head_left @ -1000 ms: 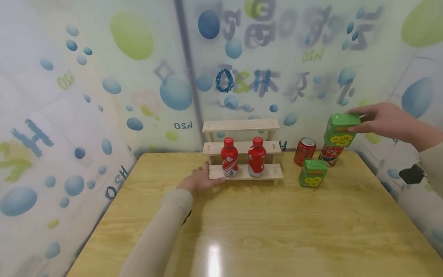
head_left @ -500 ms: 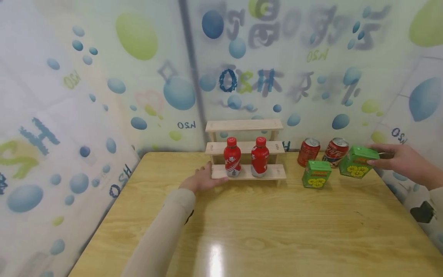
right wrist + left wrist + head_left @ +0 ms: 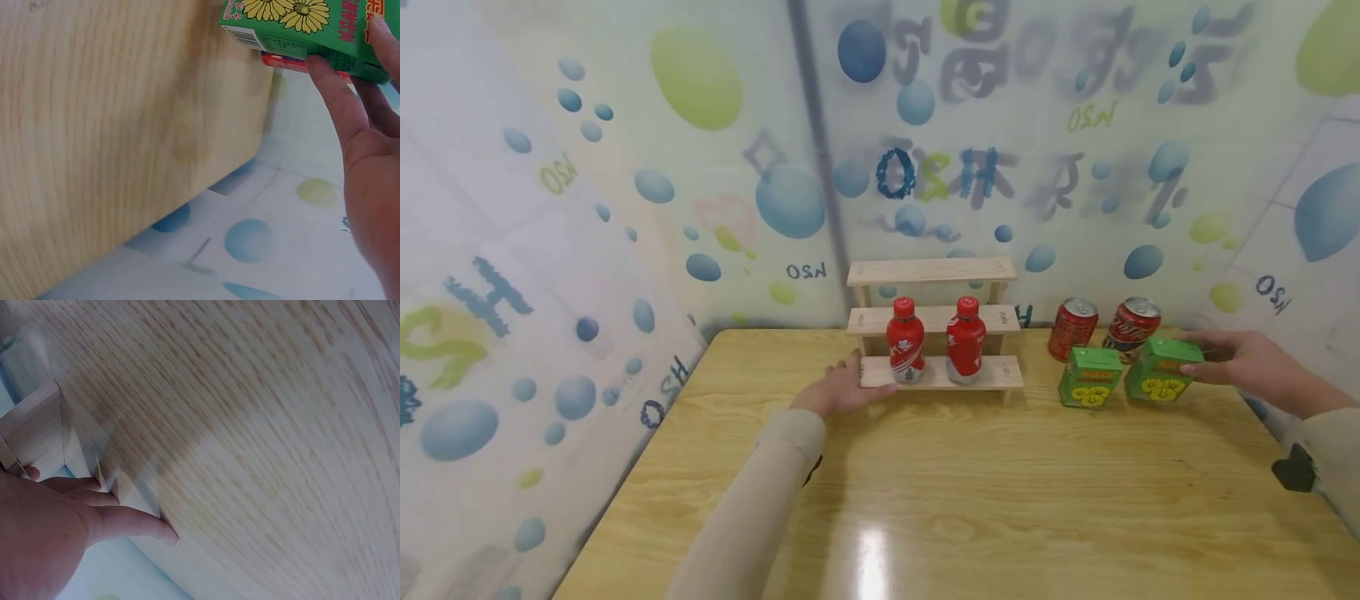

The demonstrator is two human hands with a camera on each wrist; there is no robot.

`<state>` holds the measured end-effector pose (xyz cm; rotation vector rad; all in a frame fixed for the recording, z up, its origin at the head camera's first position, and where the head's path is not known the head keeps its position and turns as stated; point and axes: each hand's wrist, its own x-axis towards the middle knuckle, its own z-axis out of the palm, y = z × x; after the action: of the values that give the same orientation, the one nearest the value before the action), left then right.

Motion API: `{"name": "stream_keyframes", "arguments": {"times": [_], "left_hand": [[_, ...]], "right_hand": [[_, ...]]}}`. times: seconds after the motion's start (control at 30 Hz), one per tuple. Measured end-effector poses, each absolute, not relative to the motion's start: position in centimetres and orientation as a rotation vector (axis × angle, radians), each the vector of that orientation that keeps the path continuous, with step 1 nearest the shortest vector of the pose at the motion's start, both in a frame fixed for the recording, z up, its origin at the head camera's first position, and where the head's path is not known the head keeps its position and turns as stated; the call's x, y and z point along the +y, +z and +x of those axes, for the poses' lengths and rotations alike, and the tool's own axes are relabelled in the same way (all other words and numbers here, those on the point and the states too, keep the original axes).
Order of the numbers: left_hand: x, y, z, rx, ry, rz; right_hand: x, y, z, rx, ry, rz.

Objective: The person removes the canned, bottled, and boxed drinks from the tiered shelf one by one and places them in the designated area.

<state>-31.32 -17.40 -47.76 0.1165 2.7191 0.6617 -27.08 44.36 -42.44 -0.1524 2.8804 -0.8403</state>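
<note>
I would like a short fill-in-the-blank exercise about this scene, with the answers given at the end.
The carton in the right hand is mainly ____ in colour.
The wooden rack beside the left hand has ____ shelves.
On its lowest shelf stand ____ red bottles.

Missing words: green; three; two.

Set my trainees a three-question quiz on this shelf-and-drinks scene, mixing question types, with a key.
1. How many red bottles stand on the lowest tier of the wooden shelf?
2. True or false: the left hand holds a bottle.
3. Which thing does the right hand hold?
A) a red can
B) a green carton
C) a red bottle

Key: 1. Two. 2. False; it is at the shelf's left end in the head view. 3. B.
</note>
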Motion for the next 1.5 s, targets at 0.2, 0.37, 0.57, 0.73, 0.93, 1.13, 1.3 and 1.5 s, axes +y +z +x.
{"name": "stream_keyframes", "arguments": {"times": [0.2,0.37,0.57,0.73,0.93,1.13,1.3,1.5], "left_hand": [[-17.4,-47.4,-31.2,2.718,0.684,0.098],[-17.4,-47.5,-31.3,2.708,0.676,0.089],[-17.4,-47.7,-31.2,2.718,0.659,0.103],[-17.5,-47.9,-31.1,2.724,0.666,0.099],[-17.5,-48.0,-31.2,2.724,0.657,0.104],[-17.1,-47.6,-31.3,2.722,0.672,0.086],[-16.9,-48.0,-31.1,2.716,0.636,0.086],[-17.4,-48.3,-31.0,2.733,0.616,0.051]], "right_hand": [[44.0,-43.4,-27.0,2.863,-0.839,-0.181],[44.1,-43.8,-26.8,2.832,-0.859,-0.191],[43.1,-42.9,-26.5,2.826,-0.850,-0.227],[40.0,-41.3,-26.0,2.903,-0.957,-0.259],[31.2,-40.8,-24.4,3.117,-1.419,-0.443],[21.0,-39.1,-24.5,2.907,-1.557,-0.474],[14.9,-40.6,-25.9,2.719,-1.661,-0.261],[11.9,-42.4,-27.0,2.632,-1.835,-0.142]]}}
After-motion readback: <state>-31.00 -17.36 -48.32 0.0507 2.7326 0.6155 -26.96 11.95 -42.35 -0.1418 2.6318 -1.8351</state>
